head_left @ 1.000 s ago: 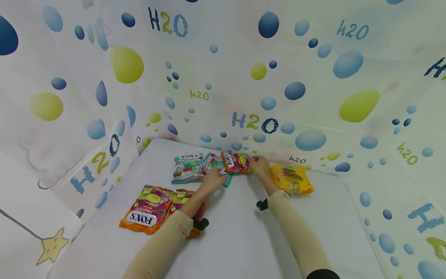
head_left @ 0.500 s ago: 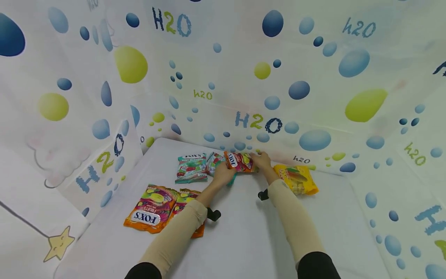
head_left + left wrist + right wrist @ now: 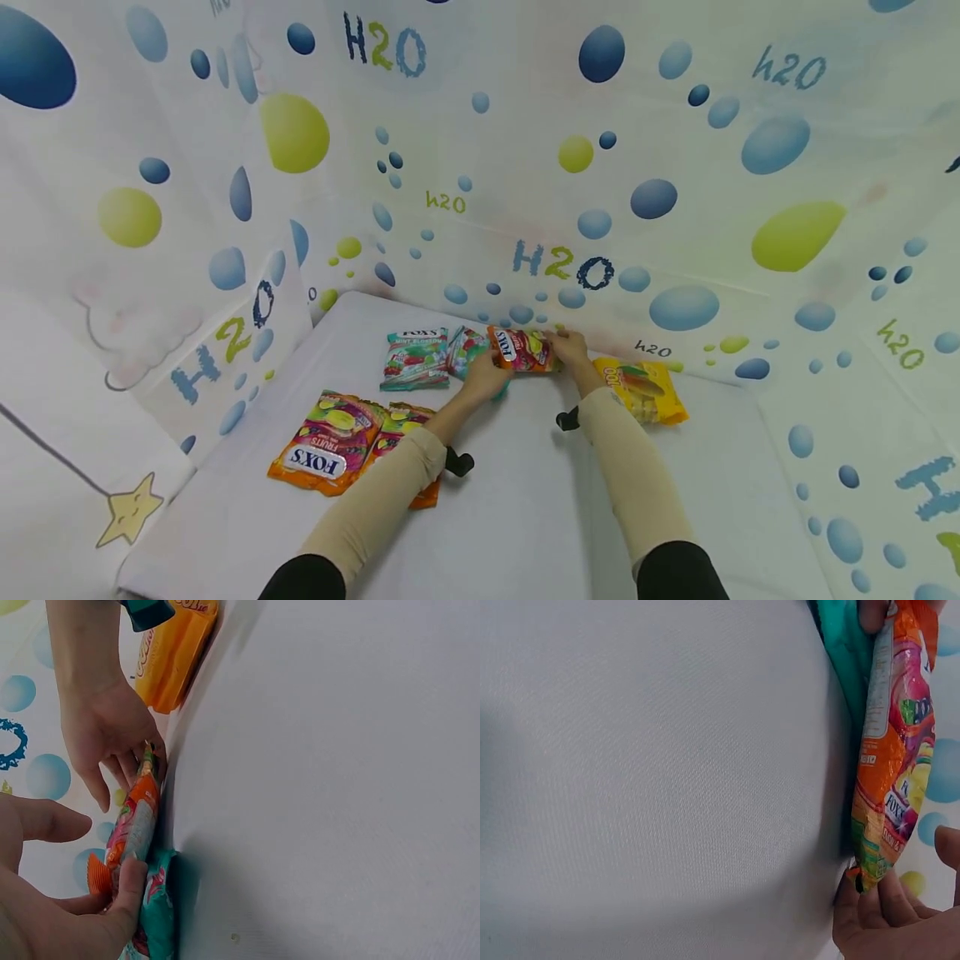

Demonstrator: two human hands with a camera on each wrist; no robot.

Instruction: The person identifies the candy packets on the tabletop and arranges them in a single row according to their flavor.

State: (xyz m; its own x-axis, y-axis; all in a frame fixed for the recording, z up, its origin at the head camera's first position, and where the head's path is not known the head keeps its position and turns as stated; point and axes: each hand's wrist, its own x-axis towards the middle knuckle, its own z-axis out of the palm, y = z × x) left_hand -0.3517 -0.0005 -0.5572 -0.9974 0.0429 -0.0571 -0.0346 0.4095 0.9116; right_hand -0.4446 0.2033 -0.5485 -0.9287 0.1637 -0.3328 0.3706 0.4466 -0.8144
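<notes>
A small orange FOX'S fruit candy bag (image 3: 525, 348) stands on its edge near the back of the table, against the printed backdrop. My left hand (image 3: 486, 379) pinches its left end; in the left wrist view one digit presses the front while another lies behind. At the opposite end, my right hand (image 3: 892, 919) touches the bag's corner with relaxed fingers, its thumb held apart. A teal candy bag (image 3: 467, 346) lies partly hidden behind the left hand and the orange bag. Left of it is a teal FOX'S mint candy bag (image 3: 416, 360).
Two orange FOX'S fruit bags lie at the front left: a fully visible bag (image 3: 330, 442) and another bag (image 3: 401, 425) partly covered by the left forearm. A yellow candy pack (image 3: 641, 387) stands right of the right hand. The printed backdrop (image 3: 465, 250) borders the white table (image 3: 517, 508).
My left hand has moved from the teal bag to the orange bag's left end and now pinches it. My right hand stays at the other end. The head view has shifted slightly.
</notes>
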